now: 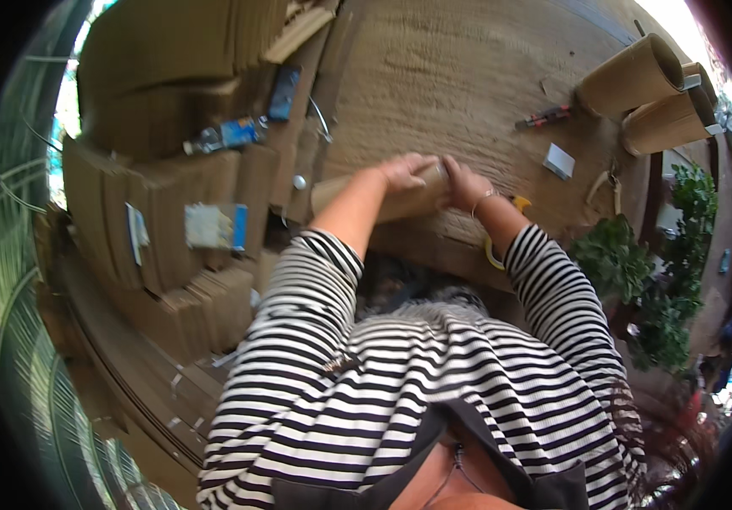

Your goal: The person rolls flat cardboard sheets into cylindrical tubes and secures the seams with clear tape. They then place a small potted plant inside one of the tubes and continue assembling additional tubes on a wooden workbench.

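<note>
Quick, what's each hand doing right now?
Left hand: closed on the rolled cardboard tube.
Right hand: gripping the same tube.

Cardboard tube (383, 202) on table (468, 76), between hands

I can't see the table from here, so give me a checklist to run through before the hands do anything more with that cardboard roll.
1. Left hand on the cardboard roll: ok, it lies on top of the roll.
2. Right hand on the same roll: ok, it presses at the roll's right end, close beside the left hand.
3. Roll supported: ok, it lies on the brown work surface.
4. Red-handled tool clear of the hands: ok, it lies apart, farther up the surface.
5. Yellow tape ring clear: cannot tell, the right forearm hides most of it.
6. Roll's far edge fastened: cannot tell, the hands cover it.
</note>
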The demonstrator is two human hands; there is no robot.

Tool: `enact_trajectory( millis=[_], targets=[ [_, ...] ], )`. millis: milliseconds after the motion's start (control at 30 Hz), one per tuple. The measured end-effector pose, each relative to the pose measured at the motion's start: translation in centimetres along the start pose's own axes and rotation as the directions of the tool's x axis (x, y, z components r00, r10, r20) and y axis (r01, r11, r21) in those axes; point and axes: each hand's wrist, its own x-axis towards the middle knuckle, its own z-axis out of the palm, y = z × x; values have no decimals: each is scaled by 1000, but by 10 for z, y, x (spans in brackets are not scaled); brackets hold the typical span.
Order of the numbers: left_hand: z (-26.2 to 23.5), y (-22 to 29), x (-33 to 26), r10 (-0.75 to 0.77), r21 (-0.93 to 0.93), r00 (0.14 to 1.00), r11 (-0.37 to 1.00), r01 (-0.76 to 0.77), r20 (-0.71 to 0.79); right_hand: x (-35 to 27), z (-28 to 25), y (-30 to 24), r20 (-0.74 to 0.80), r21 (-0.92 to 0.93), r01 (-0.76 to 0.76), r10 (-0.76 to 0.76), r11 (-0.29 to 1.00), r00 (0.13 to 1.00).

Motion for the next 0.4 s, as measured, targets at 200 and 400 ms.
enact_trajectory(
  millis=[200, 400],
  targets=[
    [-12, 28, 2, -55, 42, 997, 998, 53, 47, -21, -15, -10, -35, -74, -135, 133, 988, 991],
    [2, -1, 20, -147, -34, 985, 988, 150, 86, 3, 10, -12, -116, -407, 68, -125, 911, 985]
  ],
)
